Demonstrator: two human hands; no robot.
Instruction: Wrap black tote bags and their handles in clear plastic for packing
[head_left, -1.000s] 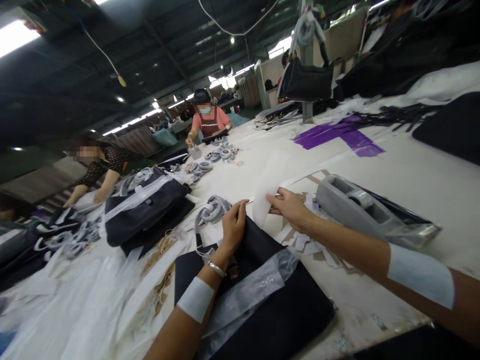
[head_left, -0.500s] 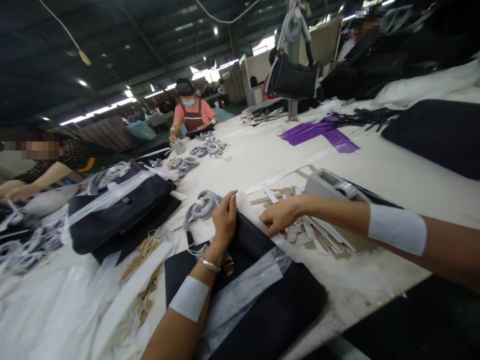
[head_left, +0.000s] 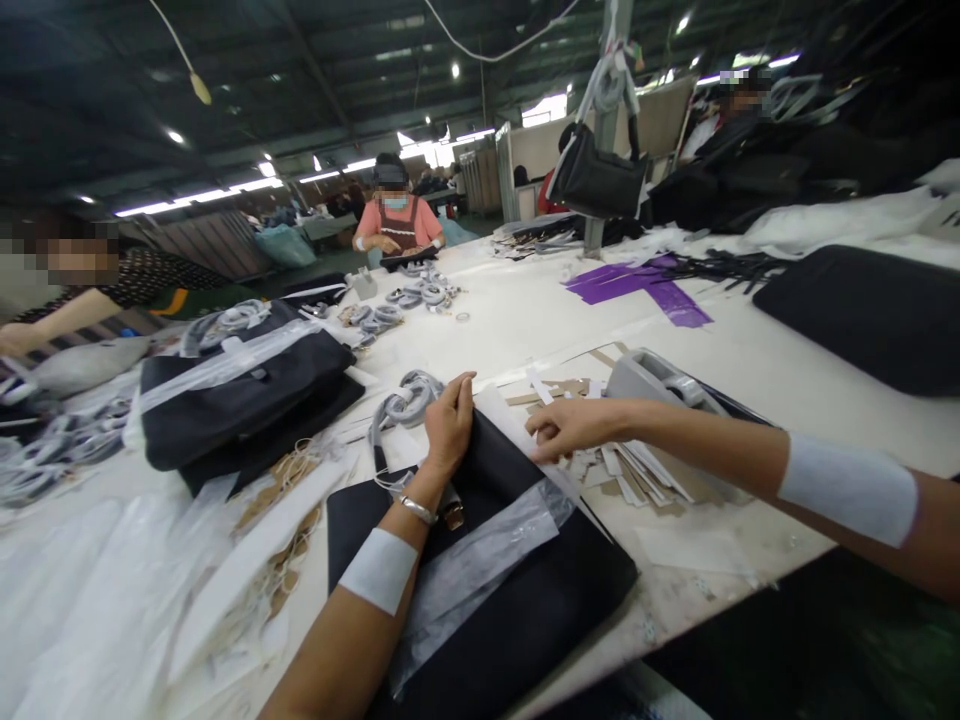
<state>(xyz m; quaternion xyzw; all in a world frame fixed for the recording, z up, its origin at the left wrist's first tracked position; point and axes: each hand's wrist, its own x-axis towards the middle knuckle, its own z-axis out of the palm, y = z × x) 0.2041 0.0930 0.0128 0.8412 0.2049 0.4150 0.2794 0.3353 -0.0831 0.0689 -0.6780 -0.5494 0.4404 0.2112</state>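
Note:
A black handbag point(head_left: 525, 610) lies on the white table in front of me, with a strip of clear plastic film point(head_left: 487, 545) across it. My left hand point(head_left: 450, 425) is closed round the bag's upper edge, beside a metal clasp point(head_left: 454, 515). A thin white sheet point(head_left: 504, 412) runs along the bag's right side. At that sheet, my right hand point(head_left: 566, 428) has its fingers curled in against the edge; the fingertips are partly hidden. A grey wrapped strap point(head_left: 409, 400) lies coiled just beyond my left hand.
Cardboard and paper strips point(head_left: 637, 470) lie beside a grey tape dispenser point(head_left: 645, 380) on the right. Another black bag point(head_left: 247, 390) stands at left, near plastic film point(head_left: 97, 610). Purple strips point(head_left: 637, 285) lie farther back. A co-worker point(head_left: 397, 215) sits across the table, another at far left.
My right hand has drawn slightly back from the bag's edge, its fingers showing more. My left hand keeps its hold. The view has tilted a little.

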